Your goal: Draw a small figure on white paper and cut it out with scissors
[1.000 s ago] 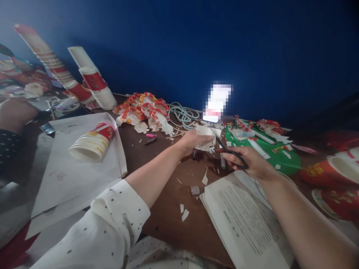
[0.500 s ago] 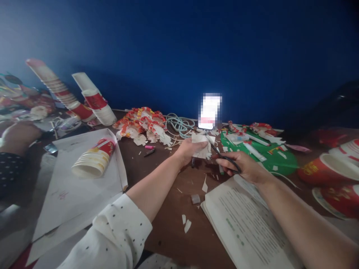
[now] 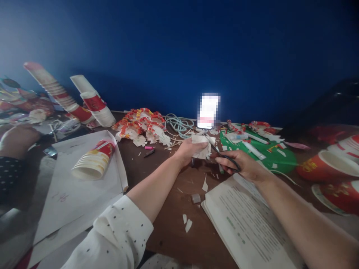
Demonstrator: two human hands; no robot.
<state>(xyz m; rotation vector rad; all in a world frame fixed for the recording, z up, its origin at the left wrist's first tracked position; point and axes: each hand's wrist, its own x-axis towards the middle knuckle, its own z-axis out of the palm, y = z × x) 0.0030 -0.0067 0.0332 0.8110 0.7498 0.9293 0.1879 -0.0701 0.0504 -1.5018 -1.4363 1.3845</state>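
My left hand [image 3: 187, 151] pinches a piece of white paper [image 3: 200, 147] with a jagged lower edge, held just above the table. The fingers of my right hand [image 3: 238, 164] are wrapped round the dark handles of a pair of scissors [image 3: 228, 158]. Its blades point up and left and meet the right side of the paper; how far they are apart is too small to tell. Paper scraps [image 3: 188, 225] lie on the brown table below my hands. Behind the paper stands a lit phone [image 3: 208, 112], its screen blurred out.
Red and white paper pieces [image 3: 146, 125] are heaped beside a pale blue cord [image 3: 179, 125]. Stacked paper cups [image 3: 94, 160] lie on a white box lid [image 3: 75, 205]. Printed sheets [image 3: 244, 220], a green mat [image 3: 276, 158] and red cups [image 3: 327, 166] are rightward. Another person's hand [image 3: 19, 140] rests far left.
My hands, the paper and the scissors stay almost in place. The whole view shifts very slightly, and the other person's hand at the left has barely moved.
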